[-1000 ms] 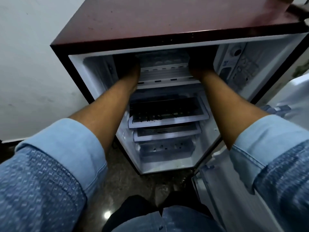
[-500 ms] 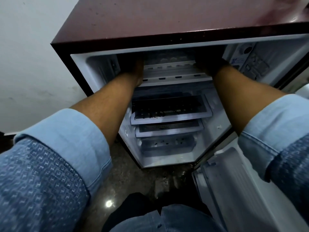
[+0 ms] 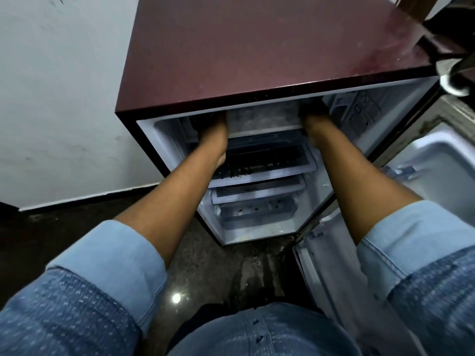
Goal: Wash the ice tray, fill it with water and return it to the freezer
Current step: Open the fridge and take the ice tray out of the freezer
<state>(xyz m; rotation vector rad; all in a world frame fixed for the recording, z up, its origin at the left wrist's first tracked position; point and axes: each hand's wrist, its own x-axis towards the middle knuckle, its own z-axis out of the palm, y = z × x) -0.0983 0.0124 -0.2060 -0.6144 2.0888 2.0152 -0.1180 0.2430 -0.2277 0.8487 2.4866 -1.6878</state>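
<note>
Both my arms reach into the freezer compartment at the top of a small maroon fridge [image 3: 257, 47]. Between my hands lies a pale, frosty ice tray [image 3: 264, 116] with lumpy cells and a white front edge, just under the fridge's top lip. My left hand [image 3: 212, 124] is at the tray's left end and my right hand [image 3: 312, 113] at its right end. Both hands are in deep shadow and look closed on the tray's ends. The fingers are mostly hidden.
Below the freezer are glass shelves [image 3: 262, 173] and a clear drawer [image 3: 254, 214]. The open fridge door [image 3: 437, 170] swings out to the right, beside my right arm. A white wall [image 3: 59, 98] stands at the left. The dark floor [image 3: 205, 265] looks wet and glossy.
My view has risen, so the fridge top fills more of the frame. More of the frosty tray shows between my hands. Both hands remain at its ends.
</note>
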